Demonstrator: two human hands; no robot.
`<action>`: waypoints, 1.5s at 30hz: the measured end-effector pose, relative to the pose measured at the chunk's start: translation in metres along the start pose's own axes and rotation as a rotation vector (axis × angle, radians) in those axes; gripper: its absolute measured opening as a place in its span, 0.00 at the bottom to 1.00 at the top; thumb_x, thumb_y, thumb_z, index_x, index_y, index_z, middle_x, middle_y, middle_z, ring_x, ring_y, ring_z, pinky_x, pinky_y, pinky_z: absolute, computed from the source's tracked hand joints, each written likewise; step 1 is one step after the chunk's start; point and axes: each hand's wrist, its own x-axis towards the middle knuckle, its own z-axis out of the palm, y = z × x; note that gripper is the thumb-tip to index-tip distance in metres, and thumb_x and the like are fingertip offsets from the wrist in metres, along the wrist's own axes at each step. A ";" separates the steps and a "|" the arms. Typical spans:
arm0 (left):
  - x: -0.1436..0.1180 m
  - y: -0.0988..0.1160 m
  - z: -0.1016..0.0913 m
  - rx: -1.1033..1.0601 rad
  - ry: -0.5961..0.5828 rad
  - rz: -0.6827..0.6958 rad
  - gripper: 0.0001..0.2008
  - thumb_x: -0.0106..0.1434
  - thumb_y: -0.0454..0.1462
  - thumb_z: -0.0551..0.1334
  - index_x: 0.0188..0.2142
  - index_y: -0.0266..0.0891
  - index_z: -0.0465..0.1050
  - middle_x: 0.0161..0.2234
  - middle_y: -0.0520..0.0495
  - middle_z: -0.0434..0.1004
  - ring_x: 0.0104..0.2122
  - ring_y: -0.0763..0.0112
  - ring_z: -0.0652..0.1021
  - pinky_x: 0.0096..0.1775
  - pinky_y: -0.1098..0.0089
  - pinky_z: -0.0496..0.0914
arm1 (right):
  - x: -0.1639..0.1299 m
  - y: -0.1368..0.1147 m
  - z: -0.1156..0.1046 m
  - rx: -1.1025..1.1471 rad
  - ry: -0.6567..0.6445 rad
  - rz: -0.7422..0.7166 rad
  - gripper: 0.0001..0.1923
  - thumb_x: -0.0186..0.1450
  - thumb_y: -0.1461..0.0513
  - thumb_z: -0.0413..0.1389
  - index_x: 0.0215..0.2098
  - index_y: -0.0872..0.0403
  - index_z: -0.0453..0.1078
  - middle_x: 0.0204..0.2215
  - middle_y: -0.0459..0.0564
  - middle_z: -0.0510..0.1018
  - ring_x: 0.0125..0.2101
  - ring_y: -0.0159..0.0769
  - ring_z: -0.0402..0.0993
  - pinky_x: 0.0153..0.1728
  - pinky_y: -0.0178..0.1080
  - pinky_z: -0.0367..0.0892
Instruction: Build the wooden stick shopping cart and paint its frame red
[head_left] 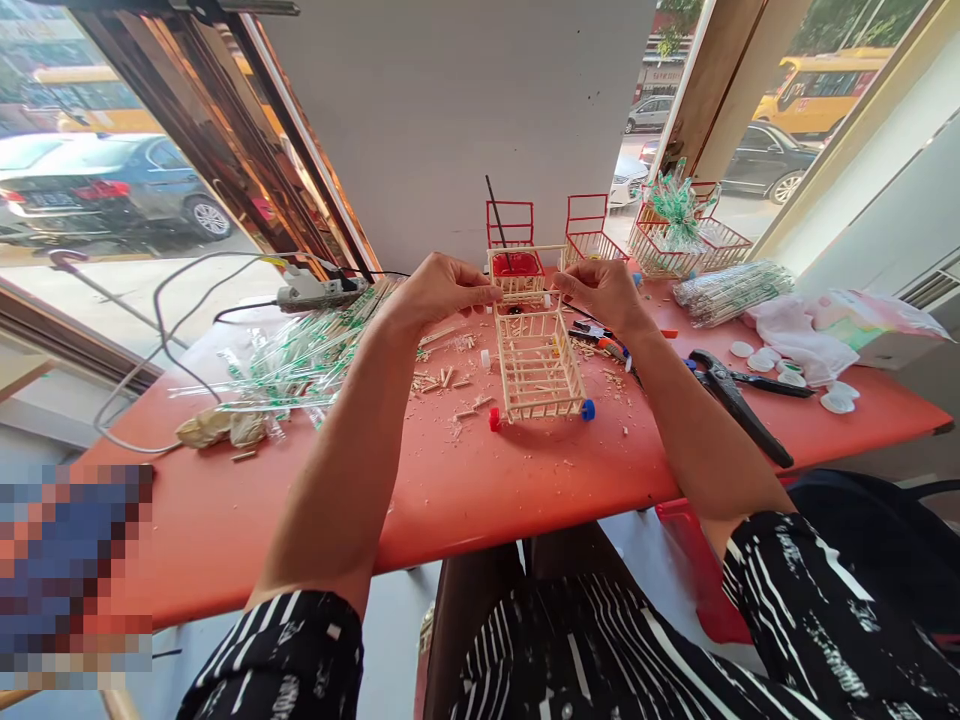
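Note:
A small cart built of pale wooden sticks stands on the red table, with a red wheel and a blue wheel at its near end. My left hand pinches the far left corner of the cart's upper rail. My right hand pinches the far right corner of the same rail. A thin stick seems to span between my fingertips. Just behind the cart sits a second stick frame holding a red cup with a dark rod standing in it.
Clear plastic sleeves with green tips lie heaped at the left by a glue gun and its cable. Black pliers, white caps and a cloth lie at the right. Red wire baskets line the back. Stick offcuts litter the table.

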 end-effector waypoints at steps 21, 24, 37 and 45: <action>-0.001 0.002 0.000 0.039 -0.015 -0.026 0.07 0.57 0.37 0.78 0.29 0.36 0.85 0.23 0.48 0.79 0.24 0.75 0.74 0.29 0.71 0.69 | 0.001 -0.003 -0.006 0.077 -0.081 0.002 0.40 0.55 0.25 0.66 0.26 0.53 0.78 0.25 0.49 0.80 0.26 0.30 0.73 0.28 0.36 0.69; -0.001 0.002 0.000 0.031 -0.019 -0.027 0.06 0.56 0.35 0.79 0.29 0.36 0.85 0.24 0.49 0.79 0.24 0.76 0.74 0.30 0.71 0.70 | 0.000 -0.004 -0.008 0.110 -0.108 0.005 0.38 0.54 0.27 0.69 0.28 0.53 0.80 0.26 0.49 0.81 0.25 0.28 0.72 0.29 0.36 0.70; -0.004 0.008 0.005 0.016 0.016 0.000 0.09 0.54 0.35 0.79 0.27 0.36 0.83 0.22 0.51 0.76 0.26 0.74 0.74 0.32 0.70 0.71 | 0.001 0.004 0.004 0.163 -0.067 0.028 0.30 0.61 0.36 0.72 0.26 0.53 0.77 0.26 0.47 0.80 0.24 0.26 0.70 0.30 0.36 0.71; 0.001 0.002 0.008 -0.012 0.069 -0.002 0.10 0.52 0.36 0.80 0.25 0.37 0.81 0.20 0.51 0.75 0.23 0.74 0.73 0.30 0.71 0.70 | 0.002 0.009 0.008 0.164 -0.049 0.022 0.39 0.55 0.25 0.66 0.29 0.51 0.76 0.26 0.47 0.80 0.26 0.27 0.71 0.28 0.35 0.73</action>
